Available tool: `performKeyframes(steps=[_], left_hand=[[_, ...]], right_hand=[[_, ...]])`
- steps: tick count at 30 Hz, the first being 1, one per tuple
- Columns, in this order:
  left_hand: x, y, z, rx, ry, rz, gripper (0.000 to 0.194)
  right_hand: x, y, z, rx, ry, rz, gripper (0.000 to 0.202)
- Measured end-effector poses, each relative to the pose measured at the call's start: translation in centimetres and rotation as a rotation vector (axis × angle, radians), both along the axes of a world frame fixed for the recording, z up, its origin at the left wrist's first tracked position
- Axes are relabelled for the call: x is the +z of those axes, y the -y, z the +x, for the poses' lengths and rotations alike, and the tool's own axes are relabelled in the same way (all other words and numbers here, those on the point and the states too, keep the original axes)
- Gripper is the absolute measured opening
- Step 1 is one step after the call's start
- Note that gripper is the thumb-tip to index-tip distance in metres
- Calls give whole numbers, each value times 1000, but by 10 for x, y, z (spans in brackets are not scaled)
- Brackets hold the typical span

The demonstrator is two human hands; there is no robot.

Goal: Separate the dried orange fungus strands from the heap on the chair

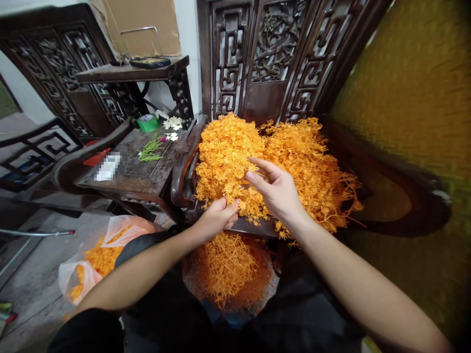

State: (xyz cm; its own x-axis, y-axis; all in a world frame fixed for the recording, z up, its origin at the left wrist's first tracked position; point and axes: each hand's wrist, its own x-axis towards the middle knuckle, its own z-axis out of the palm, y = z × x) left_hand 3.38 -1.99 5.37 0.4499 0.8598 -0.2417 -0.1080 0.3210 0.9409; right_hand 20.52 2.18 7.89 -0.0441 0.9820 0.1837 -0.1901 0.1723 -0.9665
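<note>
My left hand [221, 215] is closed in a pinch on an orange plastic flower sprig [232, 189], at the front edge of a big orange heap. Just to the right, my right hand [275, 189] is open, thumb and forefinger apart beside the sprig; whether its fingertips touch the petals I cannot tell. Behind both hands two heaps of orange artificial flowers lie on a dark wooden chair: a dense left heap [228, 142] and a looser right heap [316, 171] with stems sticking out. Below, between the knees, a container holds a tangle of orange stems [228, 262].
On the left, a small dark table [128, 164] bears green tape [147, 122], green plastic stems [151, 149] and white flowers [172, 122]. A phone [150, 63] lies on a higher stand. A plastic bag [128, 225] with orange pieces sits on the floor. The chair's carved back [265, 100] rises behind.
</note>
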Motion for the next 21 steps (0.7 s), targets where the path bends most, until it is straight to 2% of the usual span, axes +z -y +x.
performKeyframes(steps=[3, 5, 8, 10, 12, 14, 17, 18, 21], left_hand=[[-5, -1, -3, -13, -43, 26, 37], [-10, -2, -6, -7, -125, 64, 37], [-15, -5, -9, 9, -354, 177, 39], [-15, -7, -9, 7, -504, 276, 37], [-13, -8, -7, -14, -592, 353, 34], [-11, -8, -5, -40, -629, 387, 33], [-5, -7, -1, -79, -635, 371, 32], [-3, -6, 0, -99, -616, 353, 33], [2, -7, 4, -138, -510, 276, 40]], right_hand=[[2, -5, 6, -22, 208, 92, 77], [6, -7, 9, -71, 458, 199, 81], [13, -10, 9, -167, 866, 368, 91], [16, -11, 7, -185, 1016, 418, 103], [14, -13, 6, -174, 1090, 444, 107], [8, -18, 5, -138, 1179, 502, 95], [-3, -30, 7, -129, 1372, 610, 58], [-6, -36, 9, -151, 1423, 626, 52], [-12, -60, 15, -253, 1450, 588, 52]])
